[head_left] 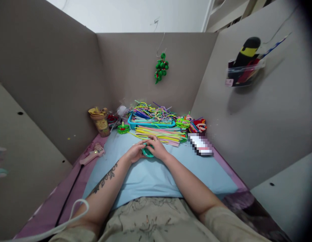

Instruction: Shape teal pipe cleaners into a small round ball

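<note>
My left hand point(135, 152) and my right hand point(158, 148) meet over a light blue mat point(146, 178), both closed around a small teal-green fuzzy piece point(147, 152) made of pipe cleaner. Most of that piece is hidden between my fingers. Just beyond my hands lies a loose bundle of straight pipe cleaners point(161, 134) in yellow, pink and green. Behind it stands a blue tray point(152, 121) heaped with tangled pipe cleaners of many colours.
Grey cardboard walls point(57, 77) enclose the desk on three sides. A green pipe-cleaner ornament point(161, 69) hangs on the back wall. A yellow-lidded cup point(100, 121) stands at the left, a pink glue gun point(92, 154) nearer, small finished figures point(193, 125) at the right.
</note>
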### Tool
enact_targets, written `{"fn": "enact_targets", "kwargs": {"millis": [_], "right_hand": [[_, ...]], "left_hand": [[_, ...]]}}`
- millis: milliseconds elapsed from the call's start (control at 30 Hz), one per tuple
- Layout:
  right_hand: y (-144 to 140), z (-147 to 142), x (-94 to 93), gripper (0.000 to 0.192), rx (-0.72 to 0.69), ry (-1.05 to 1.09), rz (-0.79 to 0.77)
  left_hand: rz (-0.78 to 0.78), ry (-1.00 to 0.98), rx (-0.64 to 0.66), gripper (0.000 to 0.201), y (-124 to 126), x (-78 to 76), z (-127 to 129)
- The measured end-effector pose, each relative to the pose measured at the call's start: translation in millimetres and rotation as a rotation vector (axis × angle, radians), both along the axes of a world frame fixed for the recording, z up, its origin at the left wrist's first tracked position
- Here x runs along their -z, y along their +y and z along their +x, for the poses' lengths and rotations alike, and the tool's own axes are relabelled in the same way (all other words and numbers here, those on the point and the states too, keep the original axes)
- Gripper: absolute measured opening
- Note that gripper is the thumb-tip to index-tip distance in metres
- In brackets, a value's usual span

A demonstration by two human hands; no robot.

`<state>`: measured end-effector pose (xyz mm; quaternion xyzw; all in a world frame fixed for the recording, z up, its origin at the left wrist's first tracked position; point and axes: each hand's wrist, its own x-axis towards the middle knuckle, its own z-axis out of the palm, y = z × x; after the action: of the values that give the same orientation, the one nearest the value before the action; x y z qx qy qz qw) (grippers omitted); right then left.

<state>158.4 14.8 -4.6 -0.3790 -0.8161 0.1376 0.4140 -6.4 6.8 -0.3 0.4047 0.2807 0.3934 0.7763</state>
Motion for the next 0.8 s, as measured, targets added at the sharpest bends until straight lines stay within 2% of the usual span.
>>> {"fn": "enact_targets", "kwargs": {"millis": [200,467,667,800], "right_hand": [[0.9,0.4,-0.1,0.008,-0.032,0.093,0.008],[4.2,1.6,2.2,0.01,0.056,0.162,0.036],[6.2,2.5,5.4,0.015,0.005,0.07,0.012],[6.9,2.1,7.5,0.011,0.015,0.055,0.019]], "left_hand": [[-0.056,0.014,-0.061,0.048,0.5,0.2,2.1],[-0.079,-0.01,-0.07,0.044,1.4,1.8,1.4],[-0.066,0.002,-0.072,0.04,-0.1,-0.1,3.2],[-0.081,0.022,-0.092,0.038,0.5,0.6,3.7]]}}
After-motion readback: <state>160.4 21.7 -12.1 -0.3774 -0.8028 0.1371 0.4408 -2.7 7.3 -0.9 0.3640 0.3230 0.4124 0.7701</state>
